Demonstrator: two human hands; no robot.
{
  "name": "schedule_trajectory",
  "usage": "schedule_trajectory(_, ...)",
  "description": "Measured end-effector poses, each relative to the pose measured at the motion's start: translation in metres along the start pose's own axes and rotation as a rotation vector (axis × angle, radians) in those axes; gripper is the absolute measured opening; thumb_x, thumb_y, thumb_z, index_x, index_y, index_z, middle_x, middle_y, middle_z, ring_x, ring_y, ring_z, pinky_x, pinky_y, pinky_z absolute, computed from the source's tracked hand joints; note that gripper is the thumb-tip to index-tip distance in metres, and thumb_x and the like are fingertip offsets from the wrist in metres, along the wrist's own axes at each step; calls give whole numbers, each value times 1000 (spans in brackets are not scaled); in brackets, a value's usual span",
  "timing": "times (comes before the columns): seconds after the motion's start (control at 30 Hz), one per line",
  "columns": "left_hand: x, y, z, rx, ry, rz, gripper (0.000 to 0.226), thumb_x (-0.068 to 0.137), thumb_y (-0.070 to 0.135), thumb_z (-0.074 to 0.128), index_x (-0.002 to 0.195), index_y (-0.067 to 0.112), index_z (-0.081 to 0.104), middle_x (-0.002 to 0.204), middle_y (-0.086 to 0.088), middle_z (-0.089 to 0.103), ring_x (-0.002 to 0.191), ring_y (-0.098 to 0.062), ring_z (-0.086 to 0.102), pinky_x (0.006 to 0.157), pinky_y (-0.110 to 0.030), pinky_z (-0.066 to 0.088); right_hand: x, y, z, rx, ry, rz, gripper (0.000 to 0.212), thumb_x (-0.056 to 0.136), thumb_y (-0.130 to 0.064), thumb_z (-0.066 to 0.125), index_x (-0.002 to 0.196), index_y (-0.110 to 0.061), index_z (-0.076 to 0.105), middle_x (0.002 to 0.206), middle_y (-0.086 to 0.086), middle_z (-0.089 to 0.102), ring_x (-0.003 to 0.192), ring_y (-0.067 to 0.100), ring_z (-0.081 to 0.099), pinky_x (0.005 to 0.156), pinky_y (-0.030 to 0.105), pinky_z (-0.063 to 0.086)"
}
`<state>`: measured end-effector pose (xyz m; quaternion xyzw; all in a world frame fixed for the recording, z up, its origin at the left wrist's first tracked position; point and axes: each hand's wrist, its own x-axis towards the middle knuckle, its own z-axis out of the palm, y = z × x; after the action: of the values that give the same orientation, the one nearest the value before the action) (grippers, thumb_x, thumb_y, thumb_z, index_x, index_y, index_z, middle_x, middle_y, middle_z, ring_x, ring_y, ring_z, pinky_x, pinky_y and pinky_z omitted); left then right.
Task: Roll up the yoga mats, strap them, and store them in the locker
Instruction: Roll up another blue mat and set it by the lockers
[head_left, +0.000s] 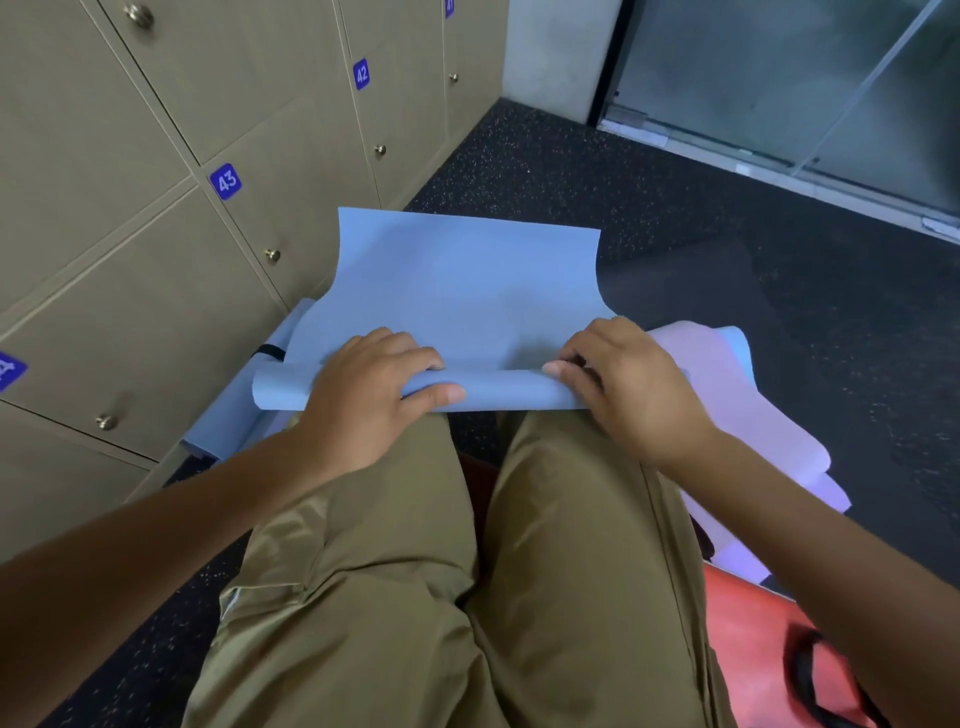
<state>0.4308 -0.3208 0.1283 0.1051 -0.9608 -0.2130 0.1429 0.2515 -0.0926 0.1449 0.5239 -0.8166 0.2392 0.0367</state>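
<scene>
A blue yoga mat (462, 280) lies on the dark floor in front of my knees, its near end curled into a small roll (498, 392). My left hand (374, 395) grips the roll's left part, thumb under and fingers over. My right hand (623, 384) grips the right part with curled fingers. The mat's far end curls up slightly. A rolled blue mat with a black strap (270, 352) lies to the left against the lockers (130, 260).
Beige numbered lockers with knobs run along the left. A lilac mat (748, 426) lies to the right under my right forearm, and a red mat (753, 639) with a black strap sits at the lower right. Glass panels (779, 78) stand at the far right.
</scene>
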Motion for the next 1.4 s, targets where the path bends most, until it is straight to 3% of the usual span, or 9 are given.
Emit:
schedule_trajectory(0.07, 11, -3, -5, -97, -116, -71, 55, 86, 76, 41, 86, 28, 67, 80, 8, 59, 84, -11, 49, 78, -33, 38, -7, -4, 10, -156, 103, -82, 38, 105, -36, 48, 88, -8, 66, 84, 6, 59, 76, 28, 51, 71, 46, 46)
schedule_trajectory(0.23, 34, -6, -18, -271, -372, -184, 45, 83, 74, 55, 74, 29, 61, 64, 11, 54, 63, -9, 47, 64, -33, 35, -8, 5, 12, -102, 53, -48, 49, 99, -56, 53, 95, -9, 67, 89, 4, 60, 80, 26, 52, 75, 39, 44)
schedule_trajectory(0.37, 34, -5, -10, -213, -118, -50, 29, 93, 55, 62, 92, 26, 63, 87, 13, 62, 85, -4, 56, 77, -31, 43, 9, 12, 9, 6, -48, 16, 55, 95, -66, 46, 85, -15, 64, 79, -2, 54, 75, 19, 51, 65, 30, 37)
schedule_trajectory(0.57, 10, 10, 22, 235, 292, 38, 38, 102, 43, 50, 91, 12, 70, 82, -4, 58, 77, -30, 53, 68, -47, 47, 28, 21, 6, 147, -198, 69, 59, 88, -75, 44, 77, -20, 61, 73, -7, 53, 80, 9, 46, 68, 25, 39)
schedule_trajectory(0.77, 10, 3, 26, 274, 221, 50, 60, 91, 68, 49, 100, 13, 72, 88, -3, 60, 82, -28, 57, 68, -41, 47, 33, 21, 2, 222, -267, 168, 54, 85, -73, 47, 91, -23, 69, 97, -7, 55, 102, 12, 47, 88, 29, 43)
schedule_trajectory(1.0, 38, -3, 10, 80, -58, -115, 74, 83, 80, 32, 97, 20, 71, 86, 0, 61, 89, -23, 56, 75, -43, 46, 23, 13, 13, -195, 11, -52, 52, 95, -66, 44, 94, -16, 61, 88, 0, 58, 82, 24, 51, 73, 42, 44)
schedule_trajectory(1.13, 47, -3, 3, -21, -165, -183, 70, 78, 84, 38, 91, 23, 70, 84, 2, 60, 86, -16, 55, 80, -41, 46, 21, 19, 20, -142, 38, -26, 53, 93, -67, 49, 93, -15, 61, 87, 0, 58, 82, 24, 51, 74, 43, 46)
schedule_trajectory(1.27, 40, -11, 9, 8, 26, -1, 59, 89, 71, 46, 112, 21, 67, 104, 5, 62, 98, -17, 60, 84, -39, 50, 27, 22, 21, -46, -1, -17, 52, 93, -67, 49, 88, -17, 61, 81, -3, 58, 80, 18, 50, 71, 38, 44)
schedule_trajectory(1.4, 29, -25, 18, 287, 147, 180, 60, 95, 65, 49, 125, 17, 68, 110, -3, 63, 96, -27, 55, 82, -43, 50, 45, 24, 12, 49, -143, 156, 58, 87, -80, 40, 81, -26, 61, 79, -9, 60, 78, 11, 54, 67, 35, 45)
